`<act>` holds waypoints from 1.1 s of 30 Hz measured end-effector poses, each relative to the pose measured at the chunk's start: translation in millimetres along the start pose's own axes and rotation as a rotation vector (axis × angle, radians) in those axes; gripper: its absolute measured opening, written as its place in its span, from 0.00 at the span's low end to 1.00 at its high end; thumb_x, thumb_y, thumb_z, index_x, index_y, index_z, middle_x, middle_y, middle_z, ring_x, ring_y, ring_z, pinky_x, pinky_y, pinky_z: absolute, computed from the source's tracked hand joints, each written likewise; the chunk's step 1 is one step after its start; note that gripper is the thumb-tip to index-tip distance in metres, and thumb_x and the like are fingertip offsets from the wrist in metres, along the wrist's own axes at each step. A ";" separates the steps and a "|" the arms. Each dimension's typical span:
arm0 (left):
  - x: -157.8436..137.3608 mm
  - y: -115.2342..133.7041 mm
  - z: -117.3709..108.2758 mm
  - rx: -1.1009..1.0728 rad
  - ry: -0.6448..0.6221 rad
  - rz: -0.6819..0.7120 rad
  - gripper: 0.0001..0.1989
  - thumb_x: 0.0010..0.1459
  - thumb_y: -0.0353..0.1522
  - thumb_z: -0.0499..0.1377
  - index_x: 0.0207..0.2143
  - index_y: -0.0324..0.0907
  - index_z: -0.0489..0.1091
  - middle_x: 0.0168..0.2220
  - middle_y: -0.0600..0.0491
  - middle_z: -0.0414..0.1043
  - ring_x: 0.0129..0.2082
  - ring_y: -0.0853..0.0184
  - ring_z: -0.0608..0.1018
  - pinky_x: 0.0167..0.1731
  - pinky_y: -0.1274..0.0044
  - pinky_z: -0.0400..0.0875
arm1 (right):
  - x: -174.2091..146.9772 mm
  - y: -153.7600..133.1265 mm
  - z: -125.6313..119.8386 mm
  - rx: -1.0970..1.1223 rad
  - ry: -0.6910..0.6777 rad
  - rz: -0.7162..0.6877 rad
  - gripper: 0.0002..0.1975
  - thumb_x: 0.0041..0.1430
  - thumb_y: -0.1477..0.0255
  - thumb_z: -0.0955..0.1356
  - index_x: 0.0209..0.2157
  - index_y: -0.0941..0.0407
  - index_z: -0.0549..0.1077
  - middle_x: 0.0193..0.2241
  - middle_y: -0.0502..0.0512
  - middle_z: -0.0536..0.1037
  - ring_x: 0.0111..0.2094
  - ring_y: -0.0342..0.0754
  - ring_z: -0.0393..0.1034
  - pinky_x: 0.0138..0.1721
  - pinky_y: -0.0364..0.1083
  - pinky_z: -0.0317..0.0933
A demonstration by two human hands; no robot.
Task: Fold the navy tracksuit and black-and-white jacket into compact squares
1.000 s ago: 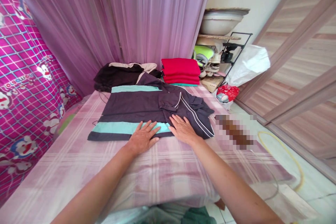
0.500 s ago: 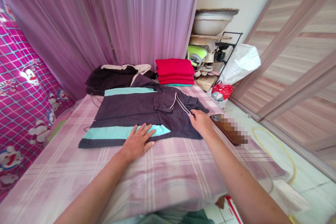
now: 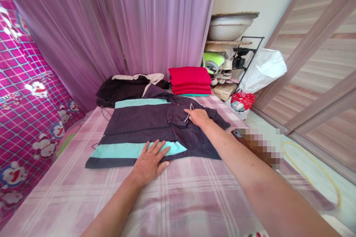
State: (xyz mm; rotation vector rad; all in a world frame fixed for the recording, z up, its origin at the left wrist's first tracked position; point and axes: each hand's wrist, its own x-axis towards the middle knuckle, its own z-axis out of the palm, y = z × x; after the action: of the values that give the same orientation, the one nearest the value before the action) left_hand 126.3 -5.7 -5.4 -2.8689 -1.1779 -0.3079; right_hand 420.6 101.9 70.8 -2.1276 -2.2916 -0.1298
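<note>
As left hand (image 3: 148, 163) touches jacket (image 3: 136, 116), right hand (image 3: 199, 117) — at sleeve (image 3: 175, 114)

head camera | worn on head | facing forward-down | close above plaid sheet (image 3: 191, 196)

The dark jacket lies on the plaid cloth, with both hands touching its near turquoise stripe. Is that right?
Not quite: only the left hand touches the near turquoise stripe; the head view shows the right hand at the folded-over sleeve. The dark jacket does lie on the plaid cloth.
</note>
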 end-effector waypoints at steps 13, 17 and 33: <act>-3.6 -0.1 1.2 -0.046 0.017 0.039 0.30 0.65 0.51 0.47 0.66 0.54 0.56 0.67 0.49 0.57 0.67 0.53 0.58 0.65 0.52 0.46 | 123.9 -13.5 -24.2 1.296 0.243 -0.143 0.10 0.59 0.66 0.66 0.39 0.56 0.74 0.33 0.48 0.79 0.38 0.45 0.71 0.45 0.46 0.65; -3.8 0.4 0.6 -0.062 0.006 0.038 0.30 0.64 0.51 0.48 0.66 0.53 0.57 0.67 0.48 0.58 0.67 0.52 0.58 0.65 0.51 0.48 | 138.8 -50.5 -14.0 1.534 0.195 -0.213 0.16 0.57 0.61 0.68 0.44 0.55 0.73 0.35 0.48 0.80 0.39 0.45 0.72 0.47 0.46 0.65; -0.4 1.3 -4.3 -0.056 -0.016 0.001 0.29 0.65 0.50 0.48 0.64 0.52 0.60 0.67 0.49 0.59 0.67 0.53 0.59 0.64 0.54 0.51 | -83.8 56.1 11.0 0.610 0.284 0.282 0.18 0.62 0.63 0.62 0.48 0.54 0.77 0.39 0.56 0.83 0.38 0.52 0.77 0.42 0.49 0.68</act>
State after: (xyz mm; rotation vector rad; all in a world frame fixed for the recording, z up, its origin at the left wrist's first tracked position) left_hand 126.2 -7.3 -1.2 -2.9251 -1.1887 -0.3237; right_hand 483.3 23.4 57.4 -1.9187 -1.5856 0.2266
